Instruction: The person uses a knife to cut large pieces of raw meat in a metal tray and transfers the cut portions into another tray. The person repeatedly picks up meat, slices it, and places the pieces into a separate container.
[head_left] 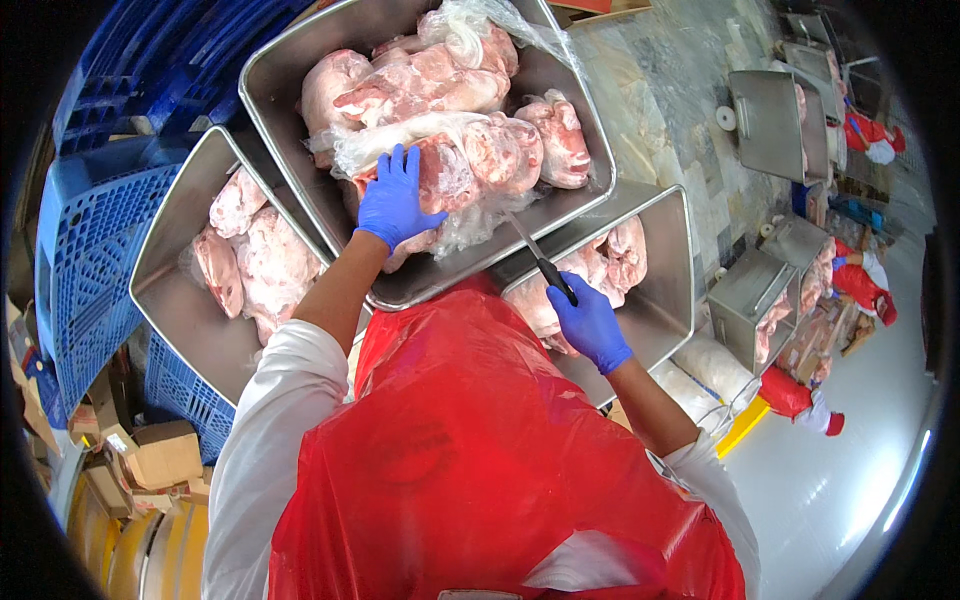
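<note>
"Hands?"
"My left hand is spread, laid over the plastic-wrapped meat inside the big steel bin; my right hand, just outside the big steel bin, is wrapped round the knife!"
"Blade?"
"Over its near rim, tip by the plastic! Smaller bins flank it: left bin, right bin."

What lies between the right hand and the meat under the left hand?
In the head view: the held knife, the bin's near rim and clear plastic.
</note>
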